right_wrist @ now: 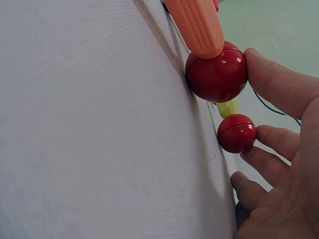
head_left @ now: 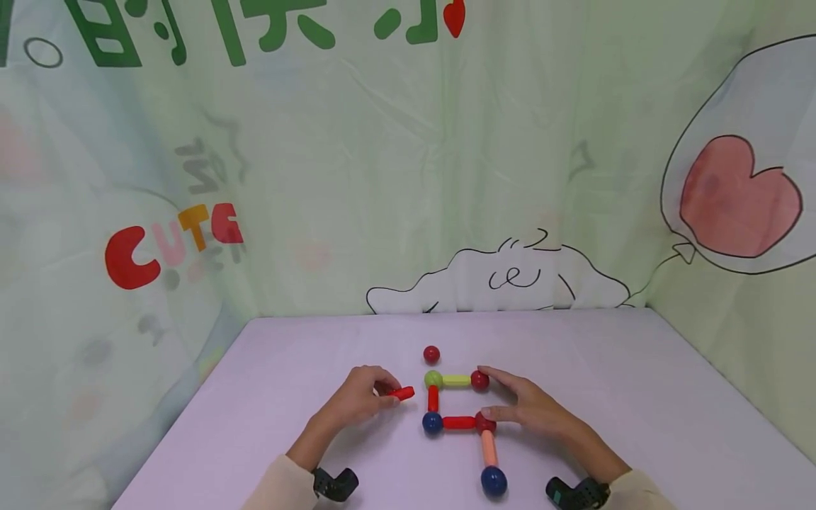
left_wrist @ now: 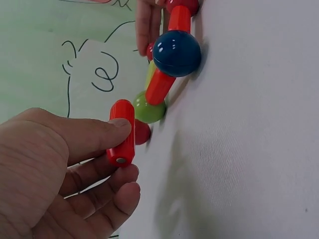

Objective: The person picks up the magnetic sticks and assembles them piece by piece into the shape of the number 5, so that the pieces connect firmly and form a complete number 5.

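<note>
My left hand (head_left: 365,395) pinches a red magnetic rod (left_wrist: 122,133) between thumb and fingers, just left of a joined figure of rods and balls; a metal tip shows at its end. The figure has a green ball (head_left: 433,380), a yellow-green rod (head_left: 456,381) to a red ball (head_left: 480,380), a red rod (head_left: 433,399) down to a blue ball (head_left: 432,423), and another red rod (head_left: 459,423) to a second red ball (right_wrist: 217,72). My right hand (head_left: 538,407) touches the lower red ball with its thumb and the upper one with fingertips.
From the lower red ball an orange rod (head_left: 489,448) runs toward the near side to a dark blue ball (head_left: 494,482). A loose red ball (head_left: 431,355) lies beyond the green one. The pale table (head_left: 306,347) ends at a printed curtain (head_left: 357,177).
</note>
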